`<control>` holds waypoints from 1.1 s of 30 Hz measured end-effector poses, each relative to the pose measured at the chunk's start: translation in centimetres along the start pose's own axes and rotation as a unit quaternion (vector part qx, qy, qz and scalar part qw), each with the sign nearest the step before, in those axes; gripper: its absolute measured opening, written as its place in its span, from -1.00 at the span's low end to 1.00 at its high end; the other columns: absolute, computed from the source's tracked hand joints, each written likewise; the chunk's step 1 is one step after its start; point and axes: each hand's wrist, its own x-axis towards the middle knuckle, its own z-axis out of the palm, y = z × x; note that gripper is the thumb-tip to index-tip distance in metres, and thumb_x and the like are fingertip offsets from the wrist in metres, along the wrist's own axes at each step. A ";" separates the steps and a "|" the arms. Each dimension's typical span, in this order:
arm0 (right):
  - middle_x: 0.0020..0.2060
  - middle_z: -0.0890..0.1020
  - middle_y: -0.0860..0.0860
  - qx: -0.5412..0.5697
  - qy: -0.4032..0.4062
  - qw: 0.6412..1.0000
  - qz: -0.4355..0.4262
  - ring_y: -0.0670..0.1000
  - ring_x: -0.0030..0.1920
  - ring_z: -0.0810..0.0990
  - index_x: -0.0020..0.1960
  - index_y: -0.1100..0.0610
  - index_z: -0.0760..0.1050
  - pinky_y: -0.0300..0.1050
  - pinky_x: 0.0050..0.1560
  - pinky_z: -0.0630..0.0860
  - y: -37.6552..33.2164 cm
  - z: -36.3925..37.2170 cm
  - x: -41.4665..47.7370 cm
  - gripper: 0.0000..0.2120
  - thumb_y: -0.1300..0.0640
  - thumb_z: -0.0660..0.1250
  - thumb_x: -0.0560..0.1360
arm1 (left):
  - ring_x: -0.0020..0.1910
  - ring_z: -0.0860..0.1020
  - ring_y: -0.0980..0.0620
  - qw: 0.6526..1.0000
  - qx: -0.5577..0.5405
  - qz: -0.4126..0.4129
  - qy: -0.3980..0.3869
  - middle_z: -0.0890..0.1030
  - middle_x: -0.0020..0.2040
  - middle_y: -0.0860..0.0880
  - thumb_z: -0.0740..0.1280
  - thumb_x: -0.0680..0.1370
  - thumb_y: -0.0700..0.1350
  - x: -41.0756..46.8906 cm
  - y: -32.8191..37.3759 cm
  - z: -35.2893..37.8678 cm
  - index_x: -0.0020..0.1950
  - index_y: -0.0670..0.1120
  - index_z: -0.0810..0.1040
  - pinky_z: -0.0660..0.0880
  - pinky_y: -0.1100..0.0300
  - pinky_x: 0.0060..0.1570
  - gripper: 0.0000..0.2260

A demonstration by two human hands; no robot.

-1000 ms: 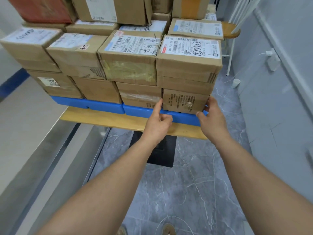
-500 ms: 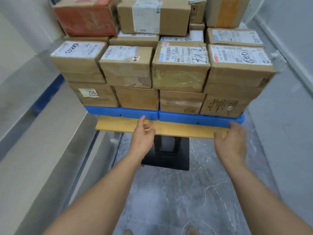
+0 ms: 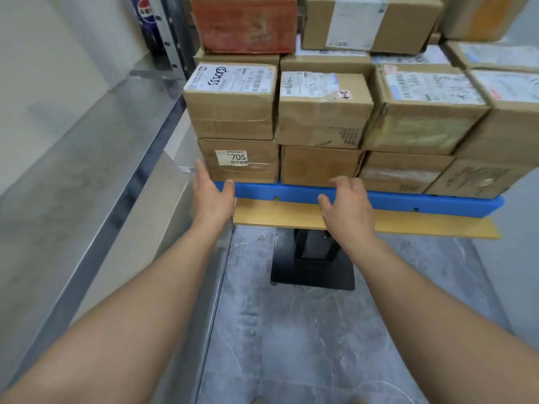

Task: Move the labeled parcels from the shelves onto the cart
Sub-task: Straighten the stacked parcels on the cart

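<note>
Several labeled cardboard parcels are stacked on a blue tray (image 3: 393,201) that lies on a wooden board (image 3: 280,214). The bottom left parcel (image 3: 256,164) carries a white "705" label. Another brown parcel (image 3: 318,167) stands to its right. My left hand (image 3: 211,196) is open at the tray's left end, fingers reaching up beside the "705" parcel. My right hand (image 3: 347,202) is open with loosely bent fingers on the tray's front edge, below the second parcel. Neither hand holds anything.
A steel counter (image 3: 87,158) runs along the left. A black pedestal base (image 3: 313,266) stands on the grey marble floor under the board. An orange box (image 3: 245,24) and more parcels sit on top of the stack. A metal shelf upright (image 3: 172,39) rises behind.
Both hands have shifted left along the stack, from the bottom right parcel to the left end of the tray. The view has swung left with them.
</note>
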 end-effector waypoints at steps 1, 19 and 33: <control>0.31 0.35 0.10 -0.008 -0.001 1.000 -0.003 0.12 0.26 0.41 0.38 0.13 0.33 0.01 0.18 0.39 -0.5 0.2 0.2 -0.61 0.05 0.21 0.59 | 0.43 0.28 -0.10 1.000 0.003 -0.005 0.001 0.23 0.49 -0.14 0.25 0.50 -0.02 0.7 0.0 -0.3 0.54 0.00 0.02 0.28 -0.10 0.37 -0.33; 0.34 0.33 0.10 -0.055 -0.014 0.998 0.001 0.14 0.27 0.39 0.44 0.13 0.26 0.08 0.16 0.44 -1.0 0.4 0.9 -0.55 0.09 0.20 0.58 | 0.38 0.38 -0.02 0.997 -0.015 0.035 -0.064 0.33 0.46 0.02 0.25 0.40 -0.06 3.8 -1.7 -0.2 0.50 0.22 -0.03 0.34 -0.08 0.35 -0.26; 0.24 0.41 0.01 -0.098 -0.002 0.989 -0.113 0.02 0.23 0.41 0.37 0.08 0.35 -0.10 0.10 0.38 2.6 -9.5 -1.5 -0.64 0.04 0.15 0.60 | 0.53 -0.04 0.00 0.995 0.039 0.077 0.056 -0.01 0.56 -0.10 0.25 0.58 -0.14 -8.2 6.8 2.6 0.55 -0.12 0.00 -0.07 0.13 0.46 -0.37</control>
